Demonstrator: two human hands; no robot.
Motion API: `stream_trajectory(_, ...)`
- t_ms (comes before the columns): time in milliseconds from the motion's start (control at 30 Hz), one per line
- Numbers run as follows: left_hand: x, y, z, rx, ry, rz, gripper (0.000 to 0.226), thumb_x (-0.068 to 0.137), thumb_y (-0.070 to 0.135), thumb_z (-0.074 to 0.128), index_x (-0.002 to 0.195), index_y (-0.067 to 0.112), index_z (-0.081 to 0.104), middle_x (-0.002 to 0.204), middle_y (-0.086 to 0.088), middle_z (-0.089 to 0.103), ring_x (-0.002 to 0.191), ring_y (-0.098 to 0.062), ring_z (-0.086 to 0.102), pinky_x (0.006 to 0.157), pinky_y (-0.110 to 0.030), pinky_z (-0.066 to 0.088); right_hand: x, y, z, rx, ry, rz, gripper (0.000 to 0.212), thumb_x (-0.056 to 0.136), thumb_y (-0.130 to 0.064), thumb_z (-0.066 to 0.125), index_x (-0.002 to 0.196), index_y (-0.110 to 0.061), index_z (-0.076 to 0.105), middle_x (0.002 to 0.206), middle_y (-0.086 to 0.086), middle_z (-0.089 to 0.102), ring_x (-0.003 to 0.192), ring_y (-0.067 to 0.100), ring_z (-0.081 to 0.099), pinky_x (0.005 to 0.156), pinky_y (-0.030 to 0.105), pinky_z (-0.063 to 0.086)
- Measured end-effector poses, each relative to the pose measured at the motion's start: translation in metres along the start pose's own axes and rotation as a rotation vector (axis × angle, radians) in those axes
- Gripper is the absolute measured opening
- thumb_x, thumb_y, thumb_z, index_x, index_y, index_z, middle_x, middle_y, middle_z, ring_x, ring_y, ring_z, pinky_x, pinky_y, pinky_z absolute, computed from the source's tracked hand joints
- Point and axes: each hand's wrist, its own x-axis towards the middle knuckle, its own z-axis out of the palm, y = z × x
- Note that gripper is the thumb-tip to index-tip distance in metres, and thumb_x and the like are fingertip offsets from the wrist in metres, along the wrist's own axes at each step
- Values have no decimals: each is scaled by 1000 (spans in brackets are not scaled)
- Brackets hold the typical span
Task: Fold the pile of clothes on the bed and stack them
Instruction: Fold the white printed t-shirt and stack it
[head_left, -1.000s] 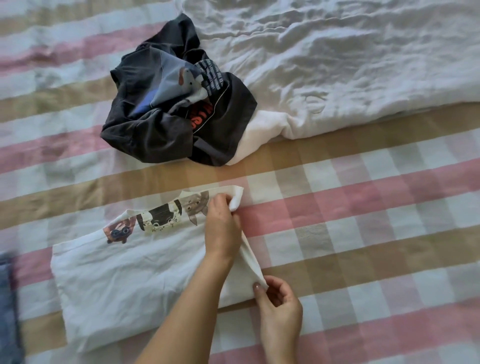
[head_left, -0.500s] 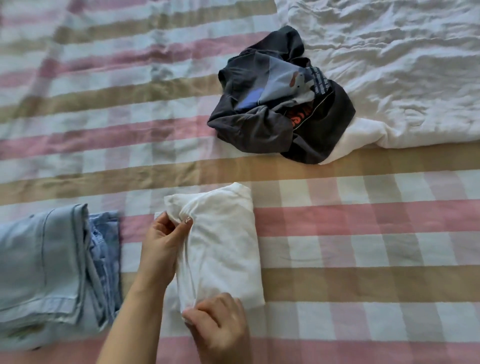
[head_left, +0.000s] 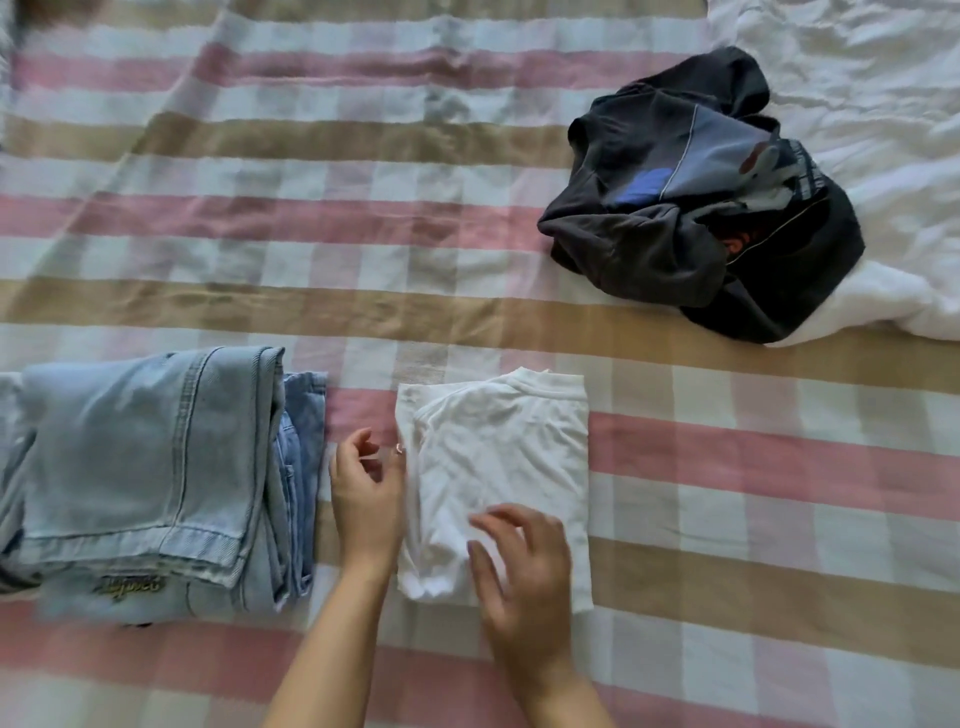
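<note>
Folded light-blue denim jeans lie near left; left hand, fingers loosely spread and empty, flanks the folded white cotton T-shirt; right hand hovers spread, empty; a careless lift may unfold it; crumpled black printed garment waits far right.

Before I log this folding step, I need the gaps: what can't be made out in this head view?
- White t-shirt: its printed side is folded out of sight.
- Right hand: motion-blurred, hovering at the shirt's near part; contact unclear.
- Left hand: open beside the shirt's edge, fingers blurred.
- Folded jeans: left part cut off by the frame edge; gold lettering too blurred to read.
- Dark crumpled garment: bunched, so type and print unreadable.
</note>
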Motion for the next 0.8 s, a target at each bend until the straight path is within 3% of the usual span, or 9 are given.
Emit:
stream_trajectory(100,-20,-13,-2,6,-56,-110,29,90,23,56,115,10,50,93,1,57,81,-10,54,64,-16,38,23,23,-20,17,131,387,36,84,-19,63,116,-6,59,115,11,54,110,20,44,97,30,34)
stream_trajectory(167,-25,-15,1,17,-111,-161,29,88,28,59,110,10,52,86,5,55,78,-12,53,63,-23,38,34,33,-25,141,48,619,44,86,-13,64,127,-5,50,123,12,52,115,23,46,97,32,36)
stream_trajectory(233,-23,-11,6,-34,-192,-244,30,85,36,62,98,11,53,84,3,58,80,-17,55,62,-27,40,39,38,-25,249,-12,733,42,87,-19,62,126,-10,50,121,7,57,110,18,52,90,27,39)
stream_trajectory(333,-16,-5,7,-53,-271,-297,30,80,42,66,87,14,55,81,2,62,74,-11,58,57,-23,41,47,39,-20,340,-51,780,26,85,-26,64,109,-17,58,105,1,65,98,19,61,81,31,46)
stream_trajectory(400,-13,-4,6,-58,-349,-288,26,79,34,70,91,15,57,86,5,64,76,-7,59,56,-16,43,51,39,-19,399,-83,822,23,84,-29,65,104,-19,58,102,1,66,93,21,64,82,37,51)
stream_trajectory(467,-13,-4,5,-73,-416,-270,30,80,26,70,104,12,59,98,1,66,87,-12,62,68,-19,48,53,39,-20,422,-117,843,23,84,-29,66,104,-19,59,102,2,67,91,21,64,83,41,52)
stream_trajectory(600,-21,3,2,-120,-449,-212,34,85,16,62,118,9,57,113,-5,65,104,-19,60,87,-29,49,51,33,-26,432,-126,803,18,85,-25,66,100,-19,58,100,4,67,85,17,64,74,33,50)
stream_trajectory(733,-35,14,-18,-235,-424,-207,35,88,18,60,122,12,52,116,-2,62,109,-18,58,94,-34,47,46,9,-39,401,-130,688,16,86,-23,64,102,-23,58,103,5,67,93,24,64,83,41,51)
stream_trajectory(800,-43,21,-42,-260,-374,-147,37,88,23,60,123,21,48,118,4,59,111,-14,56,95,-30,46,43,-14,-46,437,-138,627,14,86,-26,63,99,-28,59,101,-1,67,92,21,65,79,40,52)
